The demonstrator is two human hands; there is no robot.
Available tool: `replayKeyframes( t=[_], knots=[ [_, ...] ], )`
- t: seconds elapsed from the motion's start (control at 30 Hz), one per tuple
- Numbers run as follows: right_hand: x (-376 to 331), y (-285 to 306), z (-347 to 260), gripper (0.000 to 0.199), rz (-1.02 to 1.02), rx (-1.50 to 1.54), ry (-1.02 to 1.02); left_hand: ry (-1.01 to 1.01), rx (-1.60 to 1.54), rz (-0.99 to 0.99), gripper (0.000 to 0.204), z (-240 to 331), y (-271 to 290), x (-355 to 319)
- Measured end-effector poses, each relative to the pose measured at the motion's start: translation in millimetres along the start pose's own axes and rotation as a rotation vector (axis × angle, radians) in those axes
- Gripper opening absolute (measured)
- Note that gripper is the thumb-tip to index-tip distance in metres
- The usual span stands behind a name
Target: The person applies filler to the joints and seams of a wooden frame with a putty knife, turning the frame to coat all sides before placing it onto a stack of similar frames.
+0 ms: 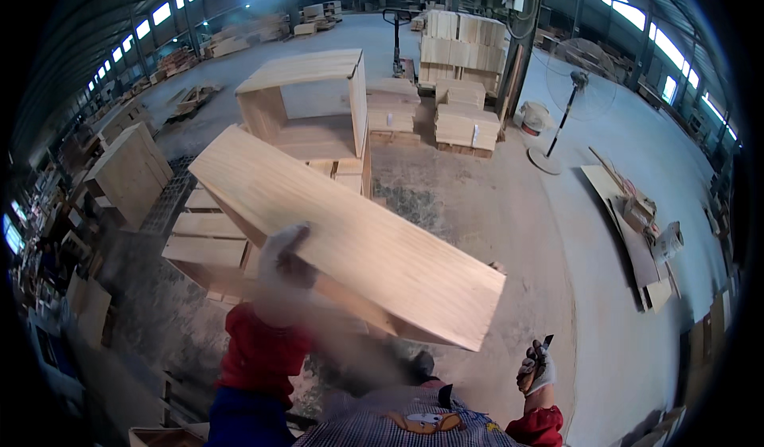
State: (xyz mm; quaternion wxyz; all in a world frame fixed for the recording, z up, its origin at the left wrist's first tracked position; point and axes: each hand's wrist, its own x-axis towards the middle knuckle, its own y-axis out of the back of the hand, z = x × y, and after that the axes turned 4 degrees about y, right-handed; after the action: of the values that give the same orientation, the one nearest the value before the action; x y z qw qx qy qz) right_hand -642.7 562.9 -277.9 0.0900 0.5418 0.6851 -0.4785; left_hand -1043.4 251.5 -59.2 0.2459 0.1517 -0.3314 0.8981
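A long, pale wooden box (358,228) slants across the middle, its broad smooth side facing up. My left hand (285,268), in a whitish glove and blurred, grips its near edge, with the thumb over the top. Lower right, apart from the box, my right hand (537,370) is closed around a small knife (547,341) whose short dark blade points up. That glove is white with dark, stained fingers. Beneath the box lie more wooden boxes (208,249), partly hidden. Behind it stands an open wooden frame box (306,69).
Stacks of boards (461,45) stand ahead beside a pallet jack (395,37) and a column. To the right are a standing fan (561,121), a bucket (535,117) and flat panels with scraps (625,224). A large wooden box (131,176) stands left.
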Motion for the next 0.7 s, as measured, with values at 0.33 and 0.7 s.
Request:
replayKeyframes(
  t=[0.33,0.7],
  knots=[
    [173.8,-210.9,-37.3,0.023,-0.302,-0.284,-0.181,0.039,-0.040,0.389,0.043,-25.7,28.8,183.1],
    [315.6,-372.9,-16.2,0.023,-0.351,-0.366,-0.289,-0.047,-0.068,0.561,0.037,-64.6,120.5,325.6]
  ],
)
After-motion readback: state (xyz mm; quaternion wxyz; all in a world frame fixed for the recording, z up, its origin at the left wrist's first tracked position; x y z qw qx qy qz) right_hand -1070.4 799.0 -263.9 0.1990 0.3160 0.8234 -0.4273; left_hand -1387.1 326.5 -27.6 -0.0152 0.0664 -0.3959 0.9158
